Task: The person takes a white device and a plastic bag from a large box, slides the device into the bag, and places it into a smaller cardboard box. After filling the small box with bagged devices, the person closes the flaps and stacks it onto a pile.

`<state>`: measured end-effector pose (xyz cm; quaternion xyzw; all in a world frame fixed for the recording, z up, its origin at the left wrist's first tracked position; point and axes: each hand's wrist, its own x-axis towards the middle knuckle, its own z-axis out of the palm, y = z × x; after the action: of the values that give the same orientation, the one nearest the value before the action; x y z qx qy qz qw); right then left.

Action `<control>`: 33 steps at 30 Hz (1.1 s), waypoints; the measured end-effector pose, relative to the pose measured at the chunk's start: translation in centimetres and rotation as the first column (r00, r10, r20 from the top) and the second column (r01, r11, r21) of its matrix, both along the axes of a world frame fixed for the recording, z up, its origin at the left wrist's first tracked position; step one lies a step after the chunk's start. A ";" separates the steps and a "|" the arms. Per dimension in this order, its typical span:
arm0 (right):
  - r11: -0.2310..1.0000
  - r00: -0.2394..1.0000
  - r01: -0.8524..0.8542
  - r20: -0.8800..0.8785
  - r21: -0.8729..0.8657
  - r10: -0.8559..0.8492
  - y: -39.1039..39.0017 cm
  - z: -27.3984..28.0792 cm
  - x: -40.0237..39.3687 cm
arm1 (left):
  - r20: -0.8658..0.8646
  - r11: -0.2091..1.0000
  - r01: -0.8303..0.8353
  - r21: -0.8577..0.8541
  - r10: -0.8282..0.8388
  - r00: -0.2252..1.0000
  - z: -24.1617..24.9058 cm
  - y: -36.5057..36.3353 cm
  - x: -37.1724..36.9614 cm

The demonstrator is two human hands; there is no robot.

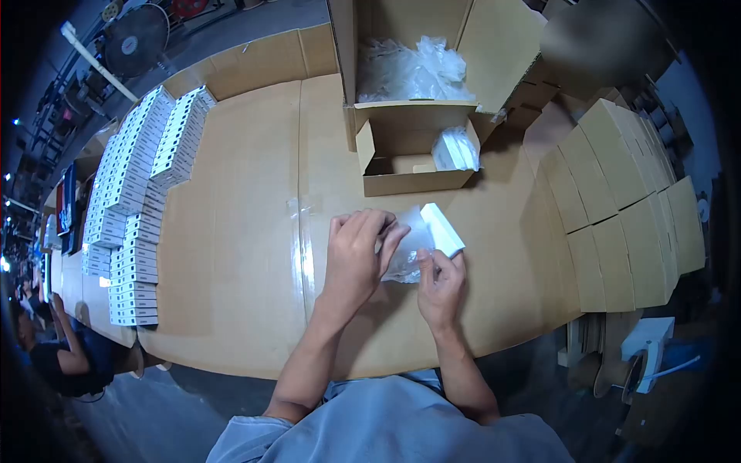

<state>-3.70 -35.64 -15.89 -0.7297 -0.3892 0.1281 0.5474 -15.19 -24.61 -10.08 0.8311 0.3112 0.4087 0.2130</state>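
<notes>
A small white box (443, 230) stands tilted above the cardboard table top, with my right hand (441, 292) closed around its lower end. Beside it hangs a clear plastic bag (404, 266), between my two hands and against the right thumb. My left hand (356, 251) has its fingers curled together at the bag's upper left side; the fingertips partly hide what they pinch. Beyond both hands, an open carton (417, 184) contains white boxes in clear plastic (457, 150) at its right end.
Stacks of white boxes (135, 177) line the table's left side. A larger open carton (502, 54) at the back holds loose plastic bags (421, 69). Brown cartons (617, 216) are piled at the right. Another person (65, 347) is at the far left.
</notes>
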 end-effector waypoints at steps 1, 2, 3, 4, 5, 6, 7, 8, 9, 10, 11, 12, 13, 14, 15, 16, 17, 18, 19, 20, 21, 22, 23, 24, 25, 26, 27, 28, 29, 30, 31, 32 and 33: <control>0.999 0.999 -0.034 0.026 -0.022 0.035 -0.1 0.2 0.0 | -0.048 0.999 0.003 -0.049 -0.006 0.999 0.1 0.4 0.0; 0.997 0.996 -0.069 0.052 -0.045 0.071 -0.2 0.3 0.0 | -0.096 0.995 0.003 -0.098 -0.012 0.995 0.2 0.8 -0.3; 0.992 0.991 -0.103 0.078 -0.069 0.108 -0.3 0.4 0.0 | -0.142 0.989 0.001 -0.146 -0.022 0.990 0.3 1.3 -0.5; 0.988 0.983 -0.144 0.109 -0.058 0.150 -0.4 0.3 0.2 | -0.162 0.994 -0.029 -0.102 0.012 0.987 0.0 2.0 -0.6; 0.981 0.972 -0.185 0.139 -0.051 0.191 -0.7 0.2 0.3 | -0.140 0.993 -0.046 -0.112 0.030 0.990 -0.3 2.6 -0.7; 0.973 0.958 -0.227 0.168 -0.045 0.231 -0.9 0.1 0.4 | -0.119 0.990 -0.064 -0.124 0.049 0.992 -0.5 3.1 -0.9; 0.969 0.960 -0.239 0.135 -0.058 0.244 -1.1 0.1 0.4 | -0.097 0.988 -0.081 -0.133 0.069 0.993 -0.5 3.6 -1.1; 0.966 0.961 -0.250 0.102 -0.071 0.257 -1.2 0.3 0.3 | 0.009 0.951 -0.048 -0.305 0.053 0.999 -0.5 3.9 -1.5; 0.961 0.961 -0.262 0.068 -0.083 0.268 -1.4 0.4 0.2 | 0.124 0.888 -0.007 -0.459 0.072 0.990 -0.6 4.2 -1.9; 0.972 0.973 -0.230 0.028 -0.042 0.231 -1.4 0.0 0.0 | 0.282 0.841 0.046 -0.540 0.128 0.951 -1.7 4.6 -2.2; 0.981 0.981 -0.195 -0.012 -0.002 0.195 -1.4 -0.6 -0.2 | 0.426 0.789 0.115 -0.604 0.197 0.883 -2.9 4.9 -2.3; 0.987 0.986 -0.156 -0.052 0.036 0.157 -1.4 -1.0 -0.2 | 0.588 0.835 0.178 -0.520 0.200 0.784 -3.9 5.0 -2.0; 0.991 0.989 -0.126 -0.076 0.032 0.129 -1.5 -1.1 -0.2 | 0.562 0.808 0.107 -0.579 0.301 0.771 -4.1 4.3 -2.0; 0.995 0.990 -0.097 -0.099 0.027 0.099 -1.5 -1.2 -0.2 | 0.592 0.777 0.163 -0.608 0.306 0.746 -5.7 3.3 -2.4; 0.997 0.990 -0.067 -0.122 0.024 0.069 -1.5 -1.3 -0.1 | 0.621 0.745 0.220 -0.630 0.313 0.719 -7.3 2.4 -2.8; 0.997 0.990 -0.047 -0.127 0.060 0.054 -1.3 -1.6 -0.1 | 0.610 0.689 0.302 -0.659 0.255 0.750 -6.9 1.5 -2.8; 0.996 0.990 -0.062 -0.122 0.063 0.069 -1.2 -1.8 -0.1 | 0.597 0.619 0.373 -0.691 0.199 0.777 -6.3 0.2 -2.8; 0.995 0.989 -0.080 -0.120 0.062 0.087 -1.0 -1.9 -0.1 | 0.586 0.538 0.434 -0.723 0.145 0.797 -5.9 -0.7 -3.0; 0.993 0.988 -0.102 -0.114 0.062 0.109 -1.0 -2.0 -0.1 | 0.542 0.558 0.408 -0.722 0.091 0.835 -5.9 -0.8 -3.1; 0.987 0.981 -0.158 -0.112 0.001 0.157 -1.2 -2.0 0.0 | 0.498 0.583 0.386 -0.715 0.038 0.866 -5.9 -0.6 -3.0; 0.983 0.981 -0.172 -0.085 0.059 0.177 -1.0 -1.9 0.0 | 0.451 0.609 0.366 -0.704 -0.015 0.892 -5.7 -0.3 -2.8; 0.976 0.980 -0.185 -0.058 0.118 0.192 -0.9 -1.6 0.0 | 0.509 0.606 0.411 -0.681 -0.013 0.861 -5.2 -0.3 -2.5; 0.965 0.979 -0.195 -0.030 0.177 0.204 -0.7 -1.2 0.1 | 0.507 0.623 0.408 -0.667 -0.022 0.862 -5.1 -0.2 -2.7; 0.936 0.938 -0.272 -0.155 0.224 0.310 -1.3 -0.9 0.7 | 0.505 0.640 0.406 -0.652 -0.033 0.863 -5.0 -0.1 -2.9; 0.958 0.949 -0.275 -0.140 0.079 0.283 -1.8 -0.5 2.3 | 0.500 0.656 0.402 -0.639 -0.044 0.865 -5.0 -0.2 -3.1; 0.969 0.965 -0.235 -0.105 0.078 0.242 -1.8 0.3 3.2 | 0.506 0.645 0.407 -0.647 -0.037 0.862 -4.6 -0.5 -3.3; 0.979 0.978 -0.192 -0.072 0.076 0.197 -1.3 1.6 4.0 | 0.479 0.659 0.398 -0.638 -0.065 0.875 -4.8 -0.6 -3.5; 0.967 0.972 -0.169 -0.132 0.193 0.196 -0.9 2.6 4.7 | 0.451 0.673 0.391 -0.628 -0.094 0.887 -5.2 -0.6 -3.7; 0.941 0.961 -0.137 -0.189 0.309 0.201 -0.2 3.6 5.3 | 0.424 0.687 0.385 -0.616 -0.123 0.897 -5.4 -0.7 -3.8; 0.901 0.961 -0.136 -0.165 0.412 0.221 0.9 4.9 5.2 | 0.413 0.687 0.380 -0.619 -0.127 0.902 -5.5 -0.8 -3.9; 0.849 0.962 -0.136 -0.138 0.511 0.237 1.7 6.2 5.1 | 0.402 0.688 0.376 -0.621 -0.132 0.906 -5.5 -1.0 -3.9; 0.828 0.927 -0.167 -0.202 0.536 0.317 1.9 7.4 5.4 | 0.392 0.689 0.373 -0.621 -0.138 0.909 -5.5 -1.1 -3.8; 0.824 0.921 -0.171 -0.210 0.540 0.328 2.3 7.9 5.5 | 0.408 0.687 0.387 -0.615 -0.142 0.902 -5.6 -1.2 -3.6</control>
<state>1.84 -33.33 -7.97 -0.4727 -0.4164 0.1982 0.7509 -18.76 -25.82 -15.64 0.6501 0.2742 0.3620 0.6092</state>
